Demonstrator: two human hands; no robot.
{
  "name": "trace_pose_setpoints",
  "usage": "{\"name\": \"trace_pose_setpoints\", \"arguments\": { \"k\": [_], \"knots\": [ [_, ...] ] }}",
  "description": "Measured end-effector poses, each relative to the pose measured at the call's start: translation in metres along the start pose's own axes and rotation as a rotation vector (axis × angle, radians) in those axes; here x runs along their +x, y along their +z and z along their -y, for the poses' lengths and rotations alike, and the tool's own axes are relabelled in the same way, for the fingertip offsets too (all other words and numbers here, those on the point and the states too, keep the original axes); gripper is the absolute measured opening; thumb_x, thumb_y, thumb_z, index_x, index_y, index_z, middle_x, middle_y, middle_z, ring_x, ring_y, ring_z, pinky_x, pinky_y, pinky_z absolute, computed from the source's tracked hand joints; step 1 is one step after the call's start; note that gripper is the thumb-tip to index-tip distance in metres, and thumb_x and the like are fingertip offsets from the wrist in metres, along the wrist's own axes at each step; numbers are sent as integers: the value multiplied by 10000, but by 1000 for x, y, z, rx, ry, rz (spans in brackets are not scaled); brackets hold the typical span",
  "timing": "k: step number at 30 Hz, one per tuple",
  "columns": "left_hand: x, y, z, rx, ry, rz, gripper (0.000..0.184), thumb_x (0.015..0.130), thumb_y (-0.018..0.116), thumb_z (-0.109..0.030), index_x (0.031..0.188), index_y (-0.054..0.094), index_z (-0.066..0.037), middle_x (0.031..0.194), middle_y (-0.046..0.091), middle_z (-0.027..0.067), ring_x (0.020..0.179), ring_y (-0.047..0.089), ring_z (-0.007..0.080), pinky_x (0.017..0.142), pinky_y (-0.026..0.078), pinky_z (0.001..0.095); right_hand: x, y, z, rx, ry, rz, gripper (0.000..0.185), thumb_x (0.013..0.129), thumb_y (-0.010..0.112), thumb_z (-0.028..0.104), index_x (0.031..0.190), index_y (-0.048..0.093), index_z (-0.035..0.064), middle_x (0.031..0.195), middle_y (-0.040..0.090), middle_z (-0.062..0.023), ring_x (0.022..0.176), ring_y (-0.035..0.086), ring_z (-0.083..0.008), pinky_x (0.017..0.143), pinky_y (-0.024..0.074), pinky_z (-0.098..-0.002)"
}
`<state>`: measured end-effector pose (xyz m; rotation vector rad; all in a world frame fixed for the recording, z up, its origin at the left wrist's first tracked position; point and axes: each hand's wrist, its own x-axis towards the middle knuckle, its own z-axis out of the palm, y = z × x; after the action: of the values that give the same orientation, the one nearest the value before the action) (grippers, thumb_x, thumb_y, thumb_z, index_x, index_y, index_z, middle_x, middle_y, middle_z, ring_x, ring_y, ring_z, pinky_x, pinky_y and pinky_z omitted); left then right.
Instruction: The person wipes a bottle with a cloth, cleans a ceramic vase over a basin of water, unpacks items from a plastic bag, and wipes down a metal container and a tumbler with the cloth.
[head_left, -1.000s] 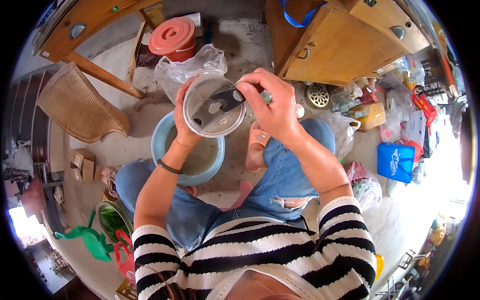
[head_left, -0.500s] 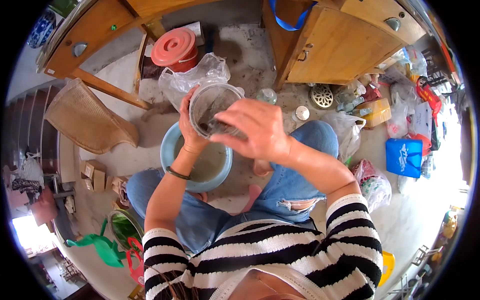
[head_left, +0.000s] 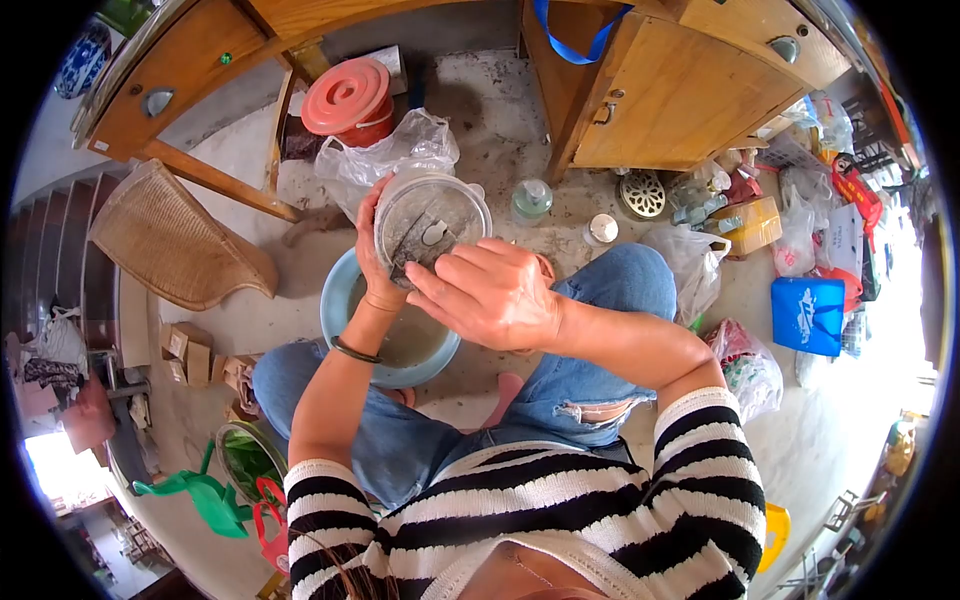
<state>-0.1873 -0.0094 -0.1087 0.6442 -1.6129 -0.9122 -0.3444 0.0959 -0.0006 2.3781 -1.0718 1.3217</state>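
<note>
My left hand (head_left: 372, 240) is wrapped round the left side of a round, clear plastic tub (head_left: 484, 208), whose open-looking top faces me. Inside it shows greyish material with a dark strip and a pale oval patch; I cannot make out what it is. My right hand (head_left: 495, 295) is closed, fingers curled and pressed at the tub's near rim. Something dark grey lies under its fingertips, mostly hidden. Below both hands stands a light blue basin (head_left: 342, 345) holding murky water.
A red lidded bucket (head_left: 350, 100) and a clear plastic bag (head_left: 400, 145) are beyond the basin. A glass jar (head_left: 531, 202), a small white-capped container (head_left: 602, 230) and a round metal drain cover (head_left: 642, 192) lie right. A wooden cabinet (head_left: 650, 100) and a wicker piece (head_left: 180, 235) flank the floor.
My right hand has moved down and left from across the tub's opening to its near rim. The tub has turned up more towards me, showing the grey material inside.
</note>
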Motion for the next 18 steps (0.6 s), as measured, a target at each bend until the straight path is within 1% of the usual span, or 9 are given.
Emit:
{"name": "trace_pose_setpoints", "arguments": {
  "k": [3,6,8,11,14,17,18],
  "knots": [
    [0,0,-3,43,-34,-17,727,797,765,-190,1363,347,-7,1369,512,199,1207,553,317,1025,462,400,1,1,-1,4,17,-2,368,686,800,166,995,672,14,713,526,-22,600,557,-174,516,454,-298],
    [0,-3,-1,148,14,-1,743,779,772,-198,1362,352,-12,1359,520,201,1206,557,333,1013,467,407,3,-3,-2,4,49,13,360,680,807,203,961,661,33,718,532,-24,609,564,-181,524,459,-300],
    [-1,-8,14,241,82,7,764,761,782,-207,1363,352,-17,1353,525,197,1204,558,343,1010,464,414,4,-6,-4,3,71,42,366,672,812,229,944,648,48,734,539,-30,617,570,-192,533,466,-303],
    [0,-8,9,420,197,15,797,736,798,-217,1366,350,-22,1338,535,190,1194,561,357,1005,460,425,3,-3,-9,-8,106,-1,382,656,822,247,941,634,75,779,552,-40,639,583,-209,548,477,-315],
    [5,-2,-6,511,303,-9,827,706,819,-211,1365,357,-23,1319,545,186,1181,563,369,999,457,432,5,-6,-10,-38,161,30,480,622,845,298,994,631,83,865,574,-60,698,604,-244,579,496,-333],
    [6,-1,-10,539,305,-28,859,663,848,-204,1355,374,-18,1318,543,186,1164,569,369,975,466,430,9,-8,-16,-27,237,-62,610,588,866,361,1071,617,85,961,584,-85,814,617,-285,660,517,-380],
    [6,-1,-12,526,266,-37,875,649,857,-209,1354,377,-15,1319,542,184,1161,568,368,971,465,428,8,-15,-19,-68,290,27,824,568,868,455,1227,565,62,1165,557,-145,1013,580,-353,828,499,-453]
  ]
}}
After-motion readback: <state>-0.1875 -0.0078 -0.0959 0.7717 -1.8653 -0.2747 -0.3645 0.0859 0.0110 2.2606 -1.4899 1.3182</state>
